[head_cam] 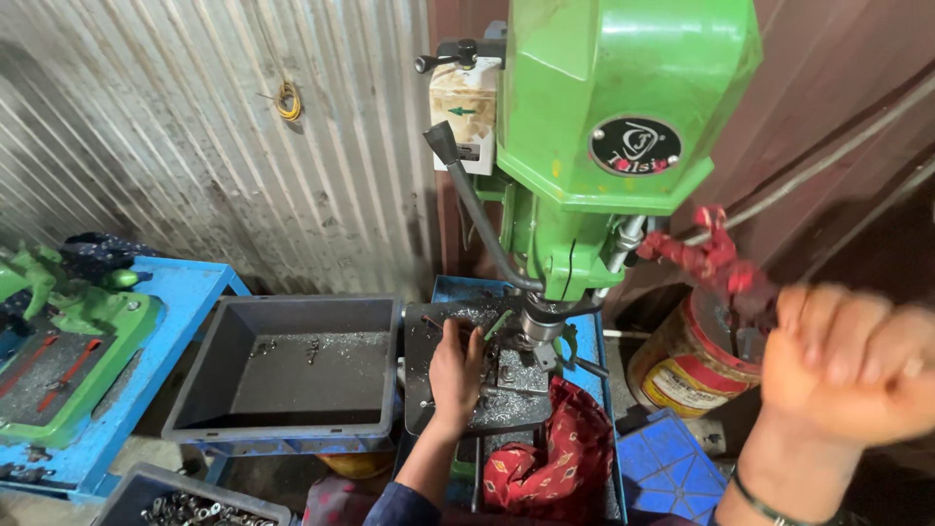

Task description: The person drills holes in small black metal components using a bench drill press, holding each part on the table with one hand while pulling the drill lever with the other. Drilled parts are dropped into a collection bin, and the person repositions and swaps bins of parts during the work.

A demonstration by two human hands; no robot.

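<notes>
so the big green metal drill press fills the upper middle of the frame, with its chuck and spindle hanging down just over the dark metal work table in the lower centre. the left hand is resting on that table right beside the spindle, fingers bent down and pressed on a small metal workpiece sitting under the chuck, though honestly the part is so tiny and buried in silver shavings that i can't tell its exact shape. the right hand is way over on the right side of the frame, blurred, fingers curled into a loose fist; it looks wrapped round the end of the feed lever but the blur hides what's actually inside it, so can't say for sure. there's a thin dark bangle on that wrist. just above and left of that hand you can see a lever arm wrapped in red cloth sticking out of the press. a long black handle with a knob curves off the left side of the machine. left of the work table sits a grey plastic tray with a few metal bits and chips inside, perched on a blue metal stand. far left there's another green machine base. bottom left corner has a grey bin of small silvery metal parts. a red patterned cloth is bunched up below the table, and a yellow and red tin can sits behind on the right.
</notes>
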